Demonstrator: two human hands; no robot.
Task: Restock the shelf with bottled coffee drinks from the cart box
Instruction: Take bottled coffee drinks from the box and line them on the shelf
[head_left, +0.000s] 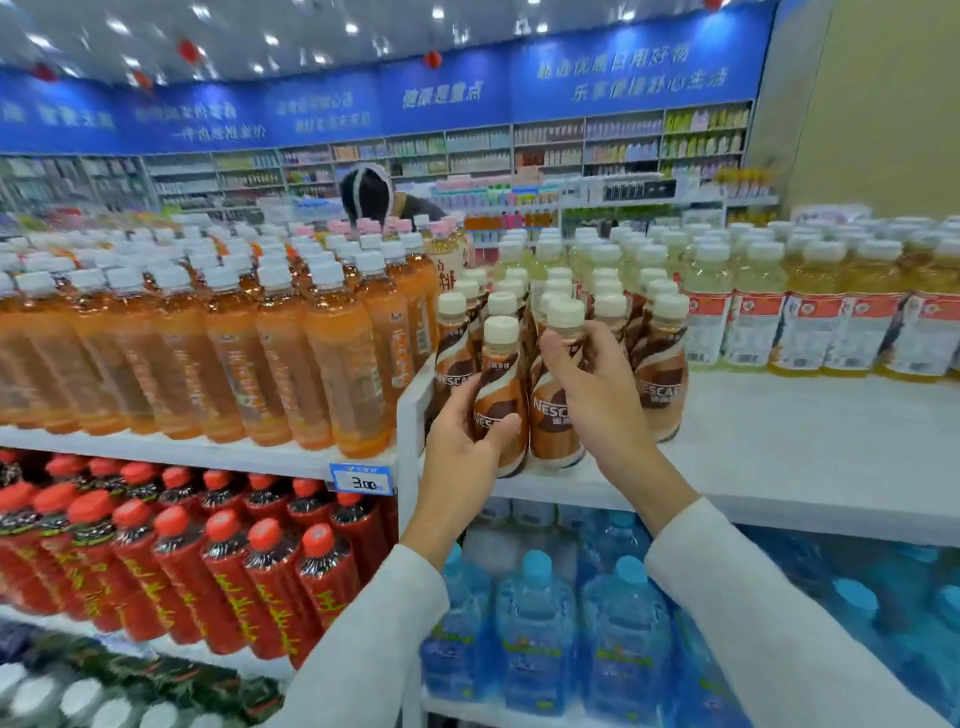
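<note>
Restocking is judged partly complete: the left hand (462, 447) grips one coffee bottle (500, 384) and the right hand (597, 389) grips a second bottle (553, 421), both at the near edge of the shelf (779, 441) before the stocked rows (662, 374), with bare space to the right left to fill.

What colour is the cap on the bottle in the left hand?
The cap is cream white; head view.

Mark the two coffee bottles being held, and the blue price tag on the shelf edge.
Left coffee bottle (497, 387): head view, on its brown label.
Right coffee bottle (550, 415): head view, on its label below the thumb.
Price tag (362, 479): head view, on its white number panel.
</note>
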